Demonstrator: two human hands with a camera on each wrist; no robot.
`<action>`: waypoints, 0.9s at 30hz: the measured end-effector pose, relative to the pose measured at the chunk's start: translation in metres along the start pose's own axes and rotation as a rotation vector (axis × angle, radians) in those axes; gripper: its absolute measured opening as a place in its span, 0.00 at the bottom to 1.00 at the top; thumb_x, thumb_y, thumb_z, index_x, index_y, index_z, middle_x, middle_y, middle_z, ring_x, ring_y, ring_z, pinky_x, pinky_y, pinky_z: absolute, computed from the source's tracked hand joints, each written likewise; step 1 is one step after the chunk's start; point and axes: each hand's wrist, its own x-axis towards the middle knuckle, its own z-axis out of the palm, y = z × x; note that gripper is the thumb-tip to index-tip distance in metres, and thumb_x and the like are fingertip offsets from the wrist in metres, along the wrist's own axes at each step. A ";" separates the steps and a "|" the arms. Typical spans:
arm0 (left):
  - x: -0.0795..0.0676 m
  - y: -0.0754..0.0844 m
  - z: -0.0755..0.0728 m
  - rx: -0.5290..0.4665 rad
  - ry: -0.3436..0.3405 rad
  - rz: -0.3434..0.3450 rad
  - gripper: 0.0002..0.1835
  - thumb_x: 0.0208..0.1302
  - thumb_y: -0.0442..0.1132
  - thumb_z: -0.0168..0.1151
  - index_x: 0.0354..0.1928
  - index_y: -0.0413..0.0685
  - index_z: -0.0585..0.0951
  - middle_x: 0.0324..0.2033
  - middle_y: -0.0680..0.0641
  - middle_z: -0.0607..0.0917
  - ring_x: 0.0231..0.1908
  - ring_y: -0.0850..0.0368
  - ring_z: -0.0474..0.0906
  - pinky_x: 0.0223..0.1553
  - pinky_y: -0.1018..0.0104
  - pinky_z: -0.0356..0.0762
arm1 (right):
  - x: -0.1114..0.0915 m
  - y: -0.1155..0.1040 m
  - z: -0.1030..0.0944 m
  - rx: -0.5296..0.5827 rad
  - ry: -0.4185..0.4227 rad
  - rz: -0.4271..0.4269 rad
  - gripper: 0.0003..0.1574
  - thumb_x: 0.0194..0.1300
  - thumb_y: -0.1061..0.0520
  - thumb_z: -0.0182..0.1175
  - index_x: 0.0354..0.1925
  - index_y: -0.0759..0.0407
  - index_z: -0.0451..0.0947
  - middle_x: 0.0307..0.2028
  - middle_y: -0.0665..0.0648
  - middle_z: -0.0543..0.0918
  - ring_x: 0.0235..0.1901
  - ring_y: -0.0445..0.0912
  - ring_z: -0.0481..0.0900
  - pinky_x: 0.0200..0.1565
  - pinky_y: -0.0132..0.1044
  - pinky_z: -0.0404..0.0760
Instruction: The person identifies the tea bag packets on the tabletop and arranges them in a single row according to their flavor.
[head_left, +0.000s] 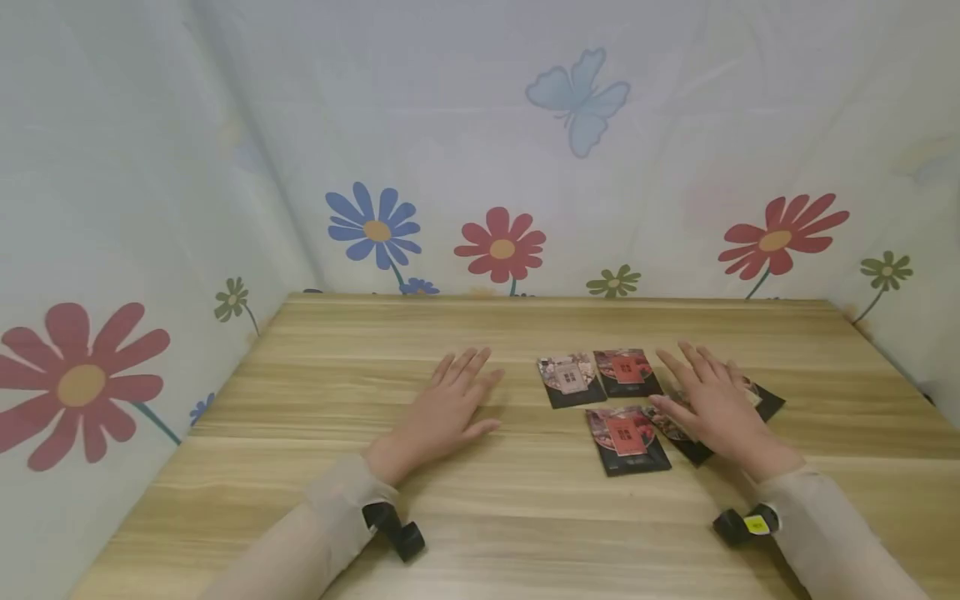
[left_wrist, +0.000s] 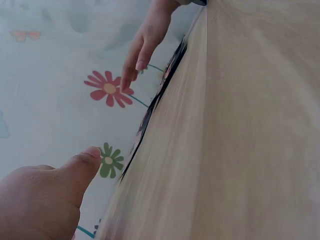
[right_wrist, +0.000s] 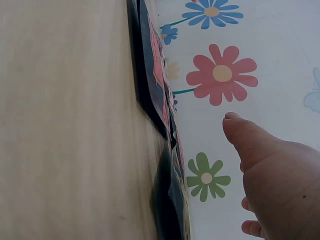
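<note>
Several flat black packets lie on the wooden table, right of its middle. One has a pale pink label (head_left: pixel 572 379); a red-labelled packet (head_left: pixel 628 372) sits beside it, and another red-labelled packet (head_left: pixel 627 442) is nearer me. My right hand (head_left: pixel 720 408), fingers extended, is over two more packets, partly hiding them; a dark corner of the right packet (head_left: pixel 771 403) shows past it. In the right wrist view a gap separates that hand (right_wrist: pixel 280 175) from the packets. Left of the packets, my left hand (head_left: pixel 442 408) is held above the table with straight fingers, holding nothing.
The wood-grain table (head_left: pixel 517 533) fills the lower view, its far edge close to a white curtain (head_left: pixel 450 100) printed with flowers and a butterfly. Another curtain side stands at the left. Each wrist wears a black strapped device (head_left: pixel 397 533).
</note>
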 end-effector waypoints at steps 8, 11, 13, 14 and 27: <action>0.014 0.016 0.005 0.033 0.030 0.060 0.35 0.67 0.60 0.51 0.71 0.53 0.62 0.74 0.41 0.56 0.73 0.43 0.55 0.75 0.49 0.47 | -0.005 -0.007 0.005 0.069 0.091 -0.073 0.45 0.64 0.44 0.61 0.71 0.59 0.56 0.68 0.72 0.60 0.64 0.71 0.60 0.62 0.72 0.58; 0.019 0.023 0.007 0.033 0.024 0.068 0.35 0.67 0.60 0.51 0.71 0.52 0.63 0.73 0.41 0.58 0.72 0.44 0.57 0.75 0.49 0.49 | -0.008 -0.011 0.006 0.104 0.086 -0.079 0.44 0.65 0.46 0.61 0.71 0.60 0.57 0.68 0.72 0.61 0.63 0.70 0.62 0.60 0.69 0.64; 0.021 0.027 0.009 0.028 0.024 0.076 0.34 0.67 0.60 0.51 0.70 0.51 0.64 0.72 0.41 0.60 0.71 0.45 0.59 0.74 0.50 0.51 | -0.010 -0.014 0.008 0.120 0.088 -0.095 0.43 0.65 0.47 0.61 0.70 0.61 0.59 0.67 0.71 0.63 0.63 0.69 0.63 0.58 0.68 0.67; 0.022 0.029 0.010 0.029 0.023 0.078 0.34 0.67 0.60 0.51 0.70 0.51 0.64 0.72 0.41 0.61 0.71 0.45 0.59 0.74 0.50 0.52 | -0.010 -0.016 0.008 0.126 0.088 -0.103 0.43 0.64 0.47 0.62 0.70 0.61 0.59 0.67 0.70 0.64 0.63 0.69 0.64 0.58 0.68 0.68; 0.036 0.043 0.026 -0.033 0.059 0.106 0.31 0.68 0.56 0.52 0.67 0.49 0.68 0.66 0.41 0.70 0.65 0.48 0.68 0.69 0.50 0.63 | -0.021 -0.040 0.010 0.132 0.119 -0.192 0.35 0.58 0.49 0.68 0.62 0.56 0.72 0.54 0.65 0.79 0.54 0.61 0.77 0.50 0.57 0.79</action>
